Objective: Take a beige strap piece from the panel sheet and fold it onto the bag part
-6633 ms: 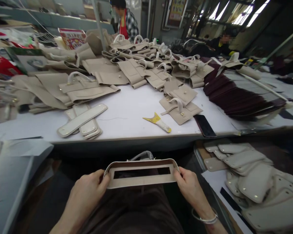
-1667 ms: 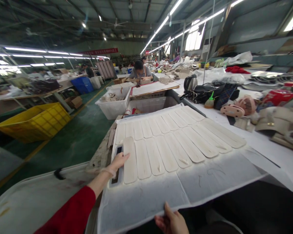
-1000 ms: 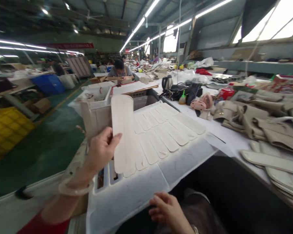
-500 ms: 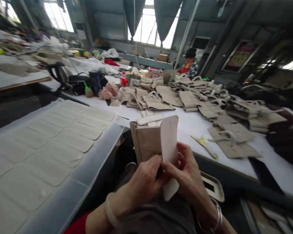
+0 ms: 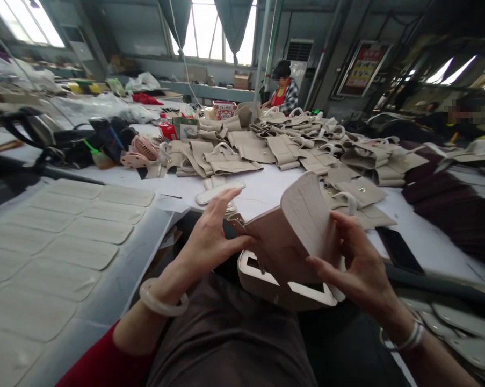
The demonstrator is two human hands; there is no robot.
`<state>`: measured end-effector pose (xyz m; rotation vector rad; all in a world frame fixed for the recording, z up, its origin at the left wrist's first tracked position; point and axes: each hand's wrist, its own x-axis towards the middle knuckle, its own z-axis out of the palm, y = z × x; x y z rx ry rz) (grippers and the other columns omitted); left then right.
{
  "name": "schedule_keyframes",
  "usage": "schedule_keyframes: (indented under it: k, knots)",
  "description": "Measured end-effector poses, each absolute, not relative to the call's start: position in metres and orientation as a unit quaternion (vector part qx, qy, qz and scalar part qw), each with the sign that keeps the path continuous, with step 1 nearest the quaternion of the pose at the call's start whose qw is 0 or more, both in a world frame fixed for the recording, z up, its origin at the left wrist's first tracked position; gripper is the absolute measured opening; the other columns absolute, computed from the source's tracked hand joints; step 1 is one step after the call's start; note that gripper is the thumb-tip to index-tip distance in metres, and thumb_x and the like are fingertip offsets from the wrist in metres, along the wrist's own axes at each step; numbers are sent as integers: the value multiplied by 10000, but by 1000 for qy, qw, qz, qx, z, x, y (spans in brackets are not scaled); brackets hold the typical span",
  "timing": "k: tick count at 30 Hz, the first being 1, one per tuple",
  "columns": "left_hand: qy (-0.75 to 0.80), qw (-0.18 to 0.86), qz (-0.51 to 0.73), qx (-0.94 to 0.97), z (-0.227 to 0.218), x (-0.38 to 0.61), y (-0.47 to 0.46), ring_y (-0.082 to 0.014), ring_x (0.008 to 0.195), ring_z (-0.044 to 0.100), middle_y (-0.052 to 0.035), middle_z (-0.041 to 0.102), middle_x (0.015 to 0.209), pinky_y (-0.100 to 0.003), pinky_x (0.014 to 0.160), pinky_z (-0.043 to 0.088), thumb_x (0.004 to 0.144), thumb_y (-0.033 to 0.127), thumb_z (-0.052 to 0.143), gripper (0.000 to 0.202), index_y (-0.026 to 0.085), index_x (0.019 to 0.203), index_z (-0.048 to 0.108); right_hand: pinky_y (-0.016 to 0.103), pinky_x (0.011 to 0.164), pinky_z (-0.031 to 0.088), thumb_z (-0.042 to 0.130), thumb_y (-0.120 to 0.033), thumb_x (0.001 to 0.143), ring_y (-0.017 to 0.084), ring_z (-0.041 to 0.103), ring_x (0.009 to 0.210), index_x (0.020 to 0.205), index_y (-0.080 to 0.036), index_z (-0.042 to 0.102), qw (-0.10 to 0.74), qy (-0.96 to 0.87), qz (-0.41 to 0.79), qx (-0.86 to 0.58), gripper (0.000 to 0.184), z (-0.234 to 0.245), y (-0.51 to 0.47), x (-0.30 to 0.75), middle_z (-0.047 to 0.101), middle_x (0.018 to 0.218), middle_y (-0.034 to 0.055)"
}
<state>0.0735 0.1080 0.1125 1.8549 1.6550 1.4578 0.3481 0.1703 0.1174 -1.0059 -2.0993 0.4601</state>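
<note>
A beige leather bag part (image 5: 282, 252) rests above my lap, its slotted rim facing me. My left hand (image 5: 212, 236) steadies its left side with fingers spread. My right hand (image 5: 357, 266) pinches a pale rounded strip (image 5: 309, 215) against the bag part's right side. A jade-coloured bangle sits on my left wrist and a silver bangle on my right.
A white sheet (image 5: 145, 252) at my left carries rows of pale strips (image 5: 91, 228). The long white table (image 5: 258, 191) ahead holds heaps of beige bag pieces (image 5: 242, 148), a black phone (image 5: 399, 250), dark maroon stacks (image 5: 451, 209) and a pink fan (image 5: 139, 150). Two people sit at the far side.
My left hand took a pale strip from the sheet at the left and brought it to my lap. Both hands now hold it against the bag part, which has tilted.
</note>
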Motion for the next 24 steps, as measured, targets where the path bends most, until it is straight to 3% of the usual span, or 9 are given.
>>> schedule_keyframes:
  k: [2, 4, 6, 8, 15, 19, 21, 24]
  knots:
    - [537, 277, 491, 627, 101, 76, 118, -241, 1068, 631, -58, 627, 1224, -372, 905, 515, 682, 260, 807, 713, 270, 1308, 466, 448, 885, 497, 738, -455, 720, 277, 549, 1034, 1343, -248, 392, 380, -823, 188, -377, 741, 107, 177, 350, 505, 1225, 106]
    - [513, 381, 493, 591, 90, 81, 124, -184, 830, 691, -9, 701, 958, -295, 745, 547, 740, 205, 740, 446, 231, 1138, 542, 447, 903, 489, 745, -442, 714, 278, 532, 1066, 1340, -240, 386, 381, -828, 185, -368, 749, 98, 184, 350, 497, 1237, 108]
    - [514, 405, 505, 562, 82, 87, 126, -153, 729, 686, 32, 693, 786, -237, 656, 525, 766, 169, 692, 242, 210, 961, 555, 447, 916, 482, 746, -433, 712, 277, 521, 1085, 1344, -237, 373, 374, -832, 182, -366, 759, 91, 189, 350, 491, 1252, 110]
    - [527, 401, 508, 552, 73, 91, 126, -142, 706, 681, 47, 688, 733, -210, 619, 501, 772, 159, 674, 180, 204, 886, 542, 447, 924, 478, 743, -429, 713, 279, 510, 1106, 1346, -231, 362, 363, -838, 182, -364, 765, 84, 193, 351, 487, 1261, 114]
    - [584, 354, 448, 577, 26, 100, 130, -170, 747, 649, 7, 678, 779, -279, 680, 497, 786, 194, 642, 114, 196, 873, 568, 459, 971, 468, 716, -419, 739, 284, 494, 1132, 1335, -180, 360, 299, -870, 138, -368, 734, 62, 198, 357, 486, 1205, 128]
    - [595, 246, 411, 645, -2, 106, 132, -248, 1085, 564, -53, 648, 1084, -390, 949, 449, 694, 132, 717, 176, 211, 814, 615, 423, 946, 510, 676, -414, 778, 270, 530, 1097, 1368, -169, 346, 219, -897, 105, -370, 719, 55, 197, 363, 471, 1235, 133]
    - [590, 252, 436, 631, -15, 106, 130, -265, 1234, 482, -78, 569, 1275, -411, 1054, 382, 696, 170, 744, 277, 222, 943, 631, 416, 951, 516, 652, -419, 801, 276, 532, 1109, 1404, -149, 318, 207, -909, 50, -359, 740, 53, 197, 365, 469, 1260, 146]
    - [595, 308, 483, 564, -31, 105, 120, -249, 1258, 484, -95, 527, 1342, -400, 1082, 363, 784, 251, 693, 385, 228, 1151, 578, 444, 917, 532, 620, -438, 827, 316, 533, 1115, 1449, -106, 275, 216, -913, -58, -341, 784, 52, 199, 363, 493, 1244, 183]
